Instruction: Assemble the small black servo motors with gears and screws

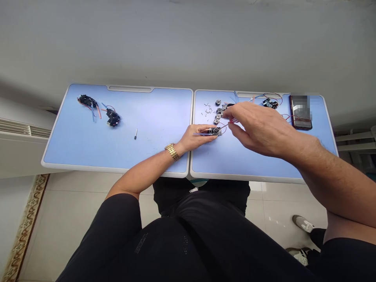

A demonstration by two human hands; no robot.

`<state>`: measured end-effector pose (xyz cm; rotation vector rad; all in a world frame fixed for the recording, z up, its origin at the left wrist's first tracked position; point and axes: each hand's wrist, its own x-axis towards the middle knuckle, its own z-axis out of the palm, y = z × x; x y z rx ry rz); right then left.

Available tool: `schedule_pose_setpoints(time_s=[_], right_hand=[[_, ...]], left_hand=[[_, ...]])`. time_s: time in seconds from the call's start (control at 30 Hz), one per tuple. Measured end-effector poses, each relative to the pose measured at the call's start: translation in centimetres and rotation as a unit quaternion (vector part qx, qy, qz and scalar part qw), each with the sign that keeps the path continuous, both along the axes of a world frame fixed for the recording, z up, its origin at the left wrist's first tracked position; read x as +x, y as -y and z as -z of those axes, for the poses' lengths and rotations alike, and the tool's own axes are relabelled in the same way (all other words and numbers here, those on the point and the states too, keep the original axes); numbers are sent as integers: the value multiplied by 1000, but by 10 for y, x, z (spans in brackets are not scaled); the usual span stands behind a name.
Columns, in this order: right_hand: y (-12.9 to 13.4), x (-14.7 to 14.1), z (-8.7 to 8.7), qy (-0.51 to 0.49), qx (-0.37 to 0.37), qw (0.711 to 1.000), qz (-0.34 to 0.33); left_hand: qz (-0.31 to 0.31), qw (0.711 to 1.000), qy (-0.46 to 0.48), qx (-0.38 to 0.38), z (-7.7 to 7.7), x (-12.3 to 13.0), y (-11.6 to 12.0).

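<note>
Between fingers [202, 127] of left hand [191, 138]: black mechanism [216, 131].

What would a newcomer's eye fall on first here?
Probably the work over the right blue table: the left hand holds a small black part while the right hand points a slim tool at it. Next, the gold watch on the left wrist, then the dark phone near that table's right end.

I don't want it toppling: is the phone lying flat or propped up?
Lying flat: the phone stretches along the blue tabletop, nothing visible propping it.
</note>
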<state>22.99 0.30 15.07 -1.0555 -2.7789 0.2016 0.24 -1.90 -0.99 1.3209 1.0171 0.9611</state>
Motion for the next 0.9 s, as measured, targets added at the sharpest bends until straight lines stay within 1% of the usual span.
schedule_pose_setpoints(time_s=[0.1, 0.23, 0.43, 0.53, 0.6, 0.63, 0.7, 0.77, 0.8, 0.83, 0.9], right_hand=[[-1, -1, 1, 9, -3, 1000, 29], [-2, 0, 1, 2, -6, 1000, 19], [-2, 12, 0, -89, 22, 995, 45], [0, 16, 6, -155, 1, 986, 68], [2, 18, 13, -219, -30, 970, 100], [3, 18, 19, -261, -46, 956, 122], [3, 19, 32, -359, -82, 915, 167], [2, 20, 49, -431, -142, 869, 195], [1, 20, 57, -448, -181, 853, 198], [1, 20, 65, -451, -219, 843, 195], [1, 18, 78, -441, -267, 838, 177]], left_hand=[[1, 1000, -3, -4, -1, 0, 0], [-2, 1000, -2, -7, -1, 0, 0], [-3, 1000, 4, -20, -1, -1, -1], [-2, 1000, 10, -30, 0, -2, -2], [-5, 999, 14, -38, 0, -1, -2], [-6, 999, 18, -43, 0, -1, -2], [-11, 998, 27, -57, -1, 0, -3], [-15, 996, 39, -73, -3, 0, -3], [-15, 996, 46, -80, -5, 0, -3], [-14, 995, 51, -85, -7, 0, -3], [-9, 994, 59, -92, -10, -1, -3]])
